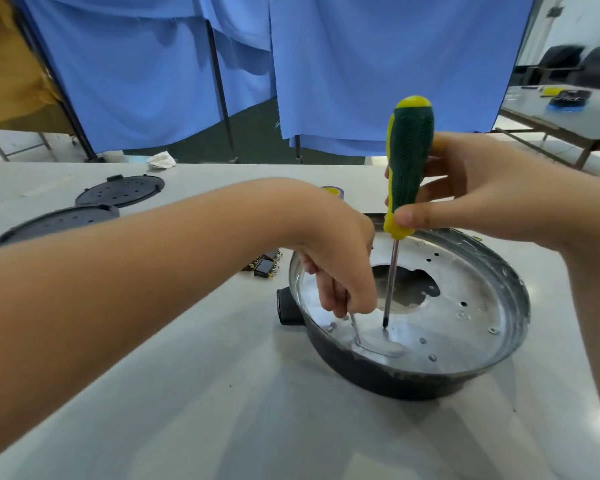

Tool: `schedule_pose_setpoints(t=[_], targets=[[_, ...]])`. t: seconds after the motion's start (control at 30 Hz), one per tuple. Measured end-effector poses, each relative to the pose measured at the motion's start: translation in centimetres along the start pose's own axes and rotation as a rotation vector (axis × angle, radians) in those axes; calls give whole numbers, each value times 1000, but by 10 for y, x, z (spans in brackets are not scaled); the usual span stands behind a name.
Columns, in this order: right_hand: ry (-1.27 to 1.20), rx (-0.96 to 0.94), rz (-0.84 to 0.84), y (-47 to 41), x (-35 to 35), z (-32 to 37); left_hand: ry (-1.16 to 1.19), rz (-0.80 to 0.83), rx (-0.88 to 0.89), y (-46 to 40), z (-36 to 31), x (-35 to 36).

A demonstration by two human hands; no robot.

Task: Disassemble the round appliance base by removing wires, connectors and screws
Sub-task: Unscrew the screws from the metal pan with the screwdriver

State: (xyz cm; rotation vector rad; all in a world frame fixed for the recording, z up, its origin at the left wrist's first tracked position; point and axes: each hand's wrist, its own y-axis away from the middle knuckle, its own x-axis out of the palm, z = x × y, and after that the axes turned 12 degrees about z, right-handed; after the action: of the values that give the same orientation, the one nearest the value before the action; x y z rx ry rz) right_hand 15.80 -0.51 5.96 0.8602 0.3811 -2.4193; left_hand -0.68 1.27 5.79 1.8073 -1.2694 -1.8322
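Left hand (340, 271) pinches metal strip (378, 346) | right hand (482, 195) grips screwdriver (407, 174) | inside base (499, 348) rim

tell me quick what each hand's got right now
Left hand: pinching a thin metal strip.
Right hand: holding the screwdriver handle.

right hand (482, 188) gripping screwdriver (409, 161), round base (492, 271)

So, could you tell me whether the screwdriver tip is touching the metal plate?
Touching. The head view shows the screwdriver, gripped upright by the right hand, with its tip planted on the plate, no gap visible.
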Motion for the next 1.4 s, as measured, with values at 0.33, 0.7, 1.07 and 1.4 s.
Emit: schedule_pose_setpoints(t=[0.33,0.7,1.07,1.4], targets=[[3,8,-1,0,-1,0,633,-330,446,19,87,39],[17,-9,-2,-2,0,-1,1308,-1145,215,-49,123,92],[-31,-70,-18,-5,-1,-4,705,-985,23,-68,130,119],[-6,-79,-39,-5,1,-3,799,-888,130,-40,87,88]])
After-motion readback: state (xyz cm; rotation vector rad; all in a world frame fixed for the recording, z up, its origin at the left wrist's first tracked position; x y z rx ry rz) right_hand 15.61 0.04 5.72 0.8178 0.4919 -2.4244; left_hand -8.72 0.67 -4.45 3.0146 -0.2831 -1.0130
